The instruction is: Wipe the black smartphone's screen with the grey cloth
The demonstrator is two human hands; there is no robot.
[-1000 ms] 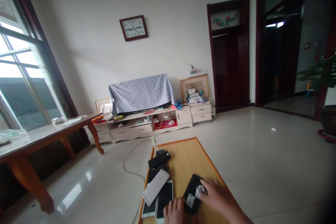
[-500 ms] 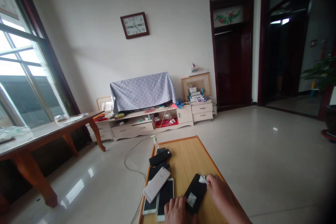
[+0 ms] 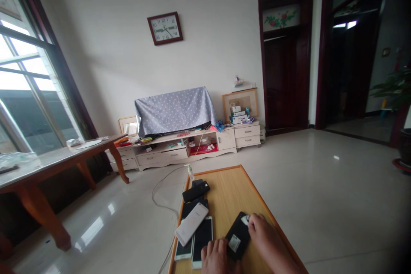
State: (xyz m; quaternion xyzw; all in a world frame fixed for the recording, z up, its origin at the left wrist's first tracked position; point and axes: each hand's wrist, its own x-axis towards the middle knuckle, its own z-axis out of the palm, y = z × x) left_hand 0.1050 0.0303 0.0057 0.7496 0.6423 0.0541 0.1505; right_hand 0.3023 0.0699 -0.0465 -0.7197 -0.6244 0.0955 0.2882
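A black phone (image 3: 239, 232) lies back up on the wooden table, tilted to the right, with a pale label near its lower end. My left hand (image 3: 215, 258) grips its lower left edge, fingers bent and thumb near the bottom. At the upper right of the phone, my right hand (image 3: 260, 232) pinches a small white cloth or tissue (image 3: 245, 220) and presses it against the back. Left of my hands, a pinkish phone (image 3: 192, 224) rests slantwise over white-framed phones (image 3: 203, 237). Behind these lie dark phones (image 3: 195, 192), partly overlapping.
The wooden table (image 3: 224, 184) has a raised orange rim. A pump bottle (image 3: 190, 173) stands at its far left corner. A cable (image 3: 154, 197) runs along the floor on the left. Further off are a side table (image 3: 58, 158) and a low white cabinet (image 3: 167, 157).
My right hand has shifted slightly left over the phone with the white cloth, less of which now shows. My left hand stays at the phone's lower edge.
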